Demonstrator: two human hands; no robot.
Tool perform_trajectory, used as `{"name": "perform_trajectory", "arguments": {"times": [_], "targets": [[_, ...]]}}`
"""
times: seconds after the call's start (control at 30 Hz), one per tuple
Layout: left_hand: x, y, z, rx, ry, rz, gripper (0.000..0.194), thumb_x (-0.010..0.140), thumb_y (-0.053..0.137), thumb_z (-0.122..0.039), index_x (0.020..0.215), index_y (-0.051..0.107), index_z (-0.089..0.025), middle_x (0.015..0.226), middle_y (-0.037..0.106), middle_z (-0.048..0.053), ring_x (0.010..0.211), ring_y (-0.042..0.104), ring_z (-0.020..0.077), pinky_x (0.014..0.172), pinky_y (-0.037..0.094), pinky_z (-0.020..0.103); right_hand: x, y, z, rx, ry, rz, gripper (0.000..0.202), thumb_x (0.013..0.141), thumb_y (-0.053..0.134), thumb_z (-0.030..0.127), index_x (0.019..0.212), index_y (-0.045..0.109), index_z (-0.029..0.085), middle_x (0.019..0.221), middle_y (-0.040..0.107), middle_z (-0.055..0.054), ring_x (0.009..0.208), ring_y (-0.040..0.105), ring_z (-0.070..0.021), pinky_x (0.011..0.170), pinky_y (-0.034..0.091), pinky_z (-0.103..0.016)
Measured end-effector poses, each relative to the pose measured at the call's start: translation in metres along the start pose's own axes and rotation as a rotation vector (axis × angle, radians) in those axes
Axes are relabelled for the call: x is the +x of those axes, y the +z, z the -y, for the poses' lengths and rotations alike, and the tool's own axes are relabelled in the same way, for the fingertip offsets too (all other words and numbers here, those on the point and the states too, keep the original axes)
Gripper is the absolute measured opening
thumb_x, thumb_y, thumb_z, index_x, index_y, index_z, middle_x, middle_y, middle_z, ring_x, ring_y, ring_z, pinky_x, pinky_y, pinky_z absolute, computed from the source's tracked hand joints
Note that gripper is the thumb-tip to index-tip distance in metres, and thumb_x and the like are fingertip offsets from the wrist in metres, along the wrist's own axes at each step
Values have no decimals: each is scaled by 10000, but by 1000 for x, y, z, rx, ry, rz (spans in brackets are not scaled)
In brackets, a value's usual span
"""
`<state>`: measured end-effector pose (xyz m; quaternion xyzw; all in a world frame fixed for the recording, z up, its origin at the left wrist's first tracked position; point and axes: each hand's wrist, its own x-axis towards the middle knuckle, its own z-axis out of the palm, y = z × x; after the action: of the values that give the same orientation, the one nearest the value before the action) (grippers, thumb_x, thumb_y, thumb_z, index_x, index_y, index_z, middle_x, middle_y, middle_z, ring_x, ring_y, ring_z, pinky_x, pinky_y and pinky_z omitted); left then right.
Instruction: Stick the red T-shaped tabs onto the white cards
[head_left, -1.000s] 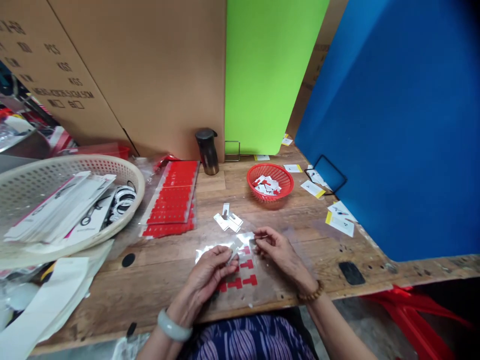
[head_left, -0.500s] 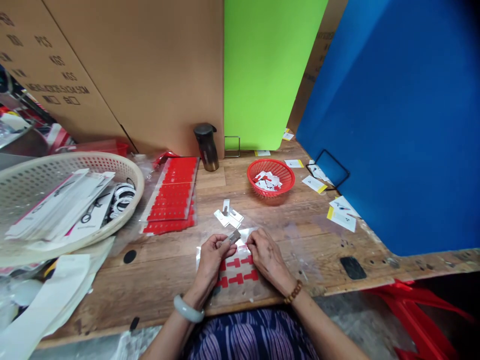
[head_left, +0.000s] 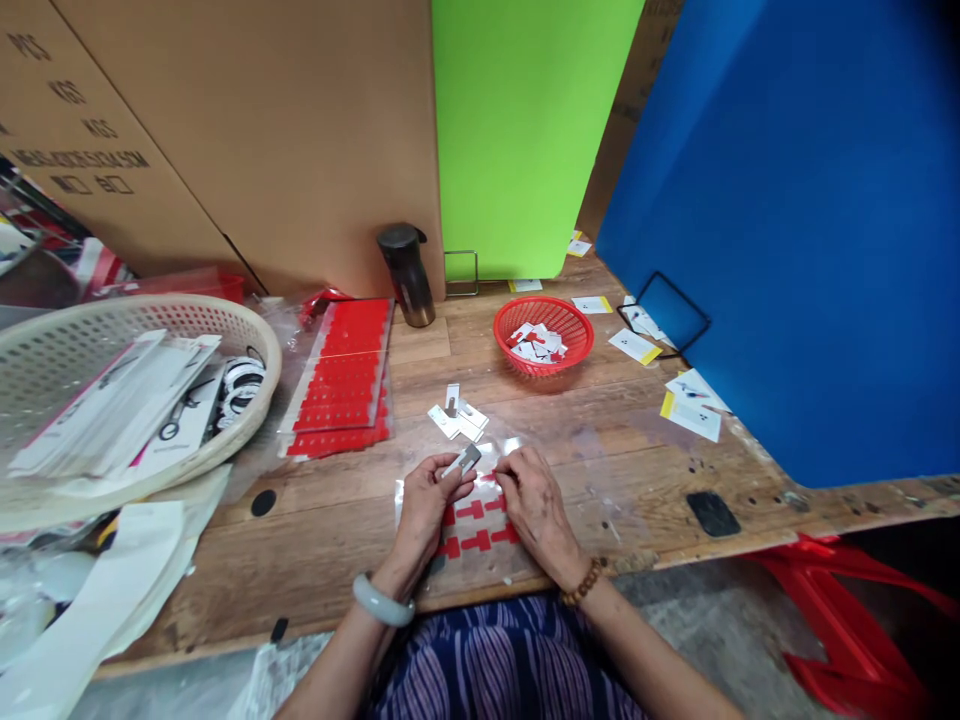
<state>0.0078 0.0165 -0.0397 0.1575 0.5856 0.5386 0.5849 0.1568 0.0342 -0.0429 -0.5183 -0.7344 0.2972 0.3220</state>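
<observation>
My left hand holds a small white card with a grey end between thumb and fingers, above the far left part of a clear sheet. Rows of red T-shaped stickers lie on that sheet. The fingers of my right hand are pinched at a red sticker near the sheet's far edge; whether it has come off the film I cannot tell. Just beyond the hands lies a loose pile of small white cards, one showing a grey piece.
Behind the pile stands a red plastic basket of white-and-red pieces. Stacked red sticker sheets and a dark tumbler are farther left. A large white basket holds printed cards. Blue and green boards rise behind.
The camera view has shifted slightly. My left hand has tilted the card so more of its face shows. A red bit now shows at my right fingertips.
</observation>
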Motion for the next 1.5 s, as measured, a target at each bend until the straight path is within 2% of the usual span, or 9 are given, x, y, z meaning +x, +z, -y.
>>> {"name": "perform_trajectory", "arguments": {"times": [0.1, 0.27, 0.53, 0.8, 0.9, 1.07, 1.23, 1.37, 1.5], "targets": [[0, 1, 0, -8, 5, -6, 204, 698, 719, -86, 874, 619, -109, 784, 720, 69, 713, 714, 163, 675, 574, 217, 5, -6, 1, 89, 24, 39, 168, 835, 461, 83, 721, 512, 195, 791, 520, -30, 788, 488, -183, 730, 388, -305], [1, 0, 3, -8, 17, -6, 210, 705, 714, -92, 890, 617, -112, 790, 722, 67, 709, 714, 154, 685, 572, 213, 7, -16, 0, 221, 18, 175, 156, 837, 472, 117, 704, 489, 198, 792, 512, -12, 774, 495, -165, 716, 395, -289], [1, 2, 1, -8, 7, -46, 222, 690, 724, -79, 874, 606, -112, 725, 717, 62, 659, 711, 157, 646, 576, 222, -4, -17, -4, 193, -93, 179, 148, 853, 443, 85, 777, 492, 203, 909, 507, -44, 880, 487, -183, 819, 410, -330], [0, 3, -1, 7, 5, -60, 194, 707, 717, -85, 864, 605, -110, 740, 715, 70, 658, 712, 154, 633, 569, 203, -5, -28, -2, 270, -107, 242, 136, 869, 444, 132, 775, 511, 204, 991, 510, -52, 954, 499, -178, 886, 408, -334], [2, 2, -2, 12, -7, -55, 191, 713, 713, -82, 868, 605, -109, 748, 715, 75, 661, 712, 152, 627, 569, 196, -4, -38, -6, 354, -49, 250, 123, 877, 454, 185, 769, 510, 202, 1014, 525, -49, 974, 509, -174, 894, 405, -325], [-7, 1, -9, 29, -85, 2, 201, 721, 688, -46, 894, 598, -92, 724, 713, 96, 628, 708, 163, 589, 573, 203, -8, -47, -7, 507, 80, 136, 44, 843, 532, 258, 832, 523, 217, 911, 569, -26, 869, 544, -171, 798, 440, -301], [-33, 7, -23, 8, -217, 133, 267, 727, 635, 15, 965, 578, -92, 756, 722, 106, 698, 718, 176, 687, 576, 216, -12, -49, 12, 529, 207, 85, 95, 782, 607, 275, 749, 538, 219, 759, 565, 5, 709, 548, -159, 663, 440, -282], [-48, 11, -29, 8, -246, 190, 308, 707, 662, 4, 989, 579, -89, 769, 728, 117, 737, 720, 190, 730, 572, 232, -13, -49, 22, 465, 180, 111, 39, 783, 575, 209, 760, 548, 224, 744, 579, 16, 682, 542, -149, 647, 428, -272], [-51, 12, -27, -11, -258, 193, 307, 696, 677, -7, 973, 586, -102, 818, 733, 116, 733, 720, 183, 714, 574, 230, -15, -49, 23, 442, 118, 136, 90, 777, 537, 145, 813, 561, 224, 817, 600, 10, 766, 554, -156, 714, 435, -277]]}}
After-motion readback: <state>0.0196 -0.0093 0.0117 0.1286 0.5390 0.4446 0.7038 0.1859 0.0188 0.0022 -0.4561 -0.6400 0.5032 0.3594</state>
